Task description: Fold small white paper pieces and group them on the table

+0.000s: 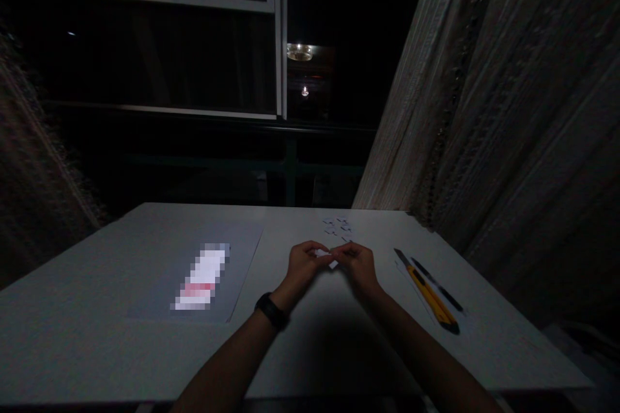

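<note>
Over the middle of the white table point(300, 361), my left hand point(305, 264) and my right hand point(357, 264) meet at the fingertips. Between them they pinch a small piece of white paper point(333, 264), which the fingers partly cover. A dark band point(272, 312) circles my left wrist. Just beyond the hands lie several small folded paper pieces point(330, 231), too dim to make out in detail. To the right of my right hand rests a yellow utility knife point(433, 300), blade extended, beside a dark pen point(438, 285).
On the left, a pale sheet point(247, 258) lies under a bright, pixelated rectangle point(201, 274). A thin white strip lies beside the knife. Curtains point(402, 90) hang on both sides, and a dark window point(145, 58) stands behind the table. The room is dim.
</note>
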`<state>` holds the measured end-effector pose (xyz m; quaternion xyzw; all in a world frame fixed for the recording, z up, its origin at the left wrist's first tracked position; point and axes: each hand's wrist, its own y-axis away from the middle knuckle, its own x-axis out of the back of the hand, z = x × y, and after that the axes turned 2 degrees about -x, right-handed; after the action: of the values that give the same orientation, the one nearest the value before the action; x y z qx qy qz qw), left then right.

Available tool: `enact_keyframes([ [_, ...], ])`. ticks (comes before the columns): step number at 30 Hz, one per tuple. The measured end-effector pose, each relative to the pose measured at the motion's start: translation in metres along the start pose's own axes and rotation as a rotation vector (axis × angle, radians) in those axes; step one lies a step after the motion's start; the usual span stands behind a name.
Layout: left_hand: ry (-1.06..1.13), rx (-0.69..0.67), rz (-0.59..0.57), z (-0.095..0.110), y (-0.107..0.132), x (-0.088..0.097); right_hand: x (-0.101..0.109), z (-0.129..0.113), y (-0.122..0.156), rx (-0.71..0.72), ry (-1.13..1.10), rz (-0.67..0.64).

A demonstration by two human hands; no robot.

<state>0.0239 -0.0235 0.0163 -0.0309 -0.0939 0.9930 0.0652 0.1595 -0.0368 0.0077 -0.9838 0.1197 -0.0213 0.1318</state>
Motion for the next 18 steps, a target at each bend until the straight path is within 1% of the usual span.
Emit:
enact_keyframes([
  [3,0.103,0.042,-0.031,0.000,0.001,0.001,0.004,-0.004,-0.002,0.009,0.012,-0.032],
  [8,0.207,0.116,-0.061,-0.001,0.001,0.001,0.009,-0.009,-0.006,0.104,0.072,-0.103],
  [13,0.182,0.103,-0.060,-0.002,0.001,0.000,0.010,-0.010,-0.005,0.171,0.256,-0.089],
  [18,0.145,0.082,-0.097,-0.003,0.000,0.001,0.008,-0.013,-0.002,0.172,0.323,-0.054],
])
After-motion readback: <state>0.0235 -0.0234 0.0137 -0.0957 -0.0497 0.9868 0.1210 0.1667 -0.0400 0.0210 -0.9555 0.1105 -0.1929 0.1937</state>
